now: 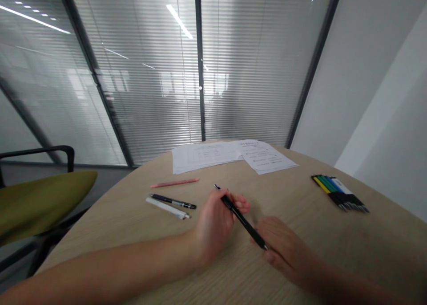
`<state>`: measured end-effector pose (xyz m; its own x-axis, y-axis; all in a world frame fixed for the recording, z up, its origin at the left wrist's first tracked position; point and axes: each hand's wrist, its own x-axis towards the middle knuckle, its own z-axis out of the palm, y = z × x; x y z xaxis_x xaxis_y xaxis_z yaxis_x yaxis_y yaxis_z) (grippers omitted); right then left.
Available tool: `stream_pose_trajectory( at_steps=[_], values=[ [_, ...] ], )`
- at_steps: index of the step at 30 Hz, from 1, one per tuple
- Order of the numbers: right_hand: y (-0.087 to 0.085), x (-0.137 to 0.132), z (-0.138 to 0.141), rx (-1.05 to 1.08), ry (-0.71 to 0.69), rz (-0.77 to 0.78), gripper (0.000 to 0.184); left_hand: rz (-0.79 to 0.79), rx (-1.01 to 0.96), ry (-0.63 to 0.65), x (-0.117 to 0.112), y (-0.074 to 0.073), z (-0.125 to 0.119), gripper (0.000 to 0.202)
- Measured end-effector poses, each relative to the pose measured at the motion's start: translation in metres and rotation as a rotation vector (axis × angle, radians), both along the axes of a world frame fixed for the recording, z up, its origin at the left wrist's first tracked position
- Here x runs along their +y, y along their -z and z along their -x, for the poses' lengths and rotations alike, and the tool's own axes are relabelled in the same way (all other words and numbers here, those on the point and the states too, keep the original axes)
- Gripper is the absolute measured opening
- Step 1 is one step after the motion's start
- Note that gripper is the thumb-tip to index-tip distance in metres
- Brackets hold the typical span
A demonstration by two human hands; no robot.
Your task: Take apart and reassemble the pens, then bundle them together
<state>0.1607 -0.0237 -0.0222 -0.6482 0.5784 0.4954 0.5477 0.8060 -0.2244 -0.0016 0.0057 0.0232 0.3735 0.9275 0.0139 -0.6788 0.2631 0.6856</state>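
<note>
A black pen lies slanted just above the round wooden table, held at both ends. My left hand has its fingers closed around the pen's upper part. My right hand grips the pen's lower end, its fingers curled. Both hands rest near the table's middle. To the left of my left hand lie three more pens: a pink one, a dark one and a white one.
Printed paper sheets lie at the table's far edge. A bundle of coloured pens sits at the right. A green-seated chair stands to the left. Glass walls with blinds are behind.
</note>
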Motion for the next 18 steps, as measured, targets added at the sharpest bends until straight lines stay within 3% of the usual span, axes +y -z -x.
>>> stream_pose_trajectory(
  at_steps=[5, 10, 14, 18],
  values=[
    [0.006, 0.003, -0.001, 0.055, 0.163, 0.017, 0.027, -0.179, 0.153, -0.005, 0.005, 0.014, 0.001, 0.013],
    [0.006, 0.01, -0.006, 0.203, 0.368, 0.294, 0.027, -0.37, 0.422, 0.012, 0.029, 0.016, 0.011, 0.016],
    [0.006, 0.022, -0.013, 0.38, 0.559, 0.471, 0.032, -0.362, 0.65, 0.002, 0.047, 0.015, 0.02, 0.018],
    [0.008, 0.034, -0.019, 0.561, 0.661, 0.541, 0.036, -0.302, 0.718, 0.115, 0.055, 0.019, 0.024, 0.024]
  ],
)
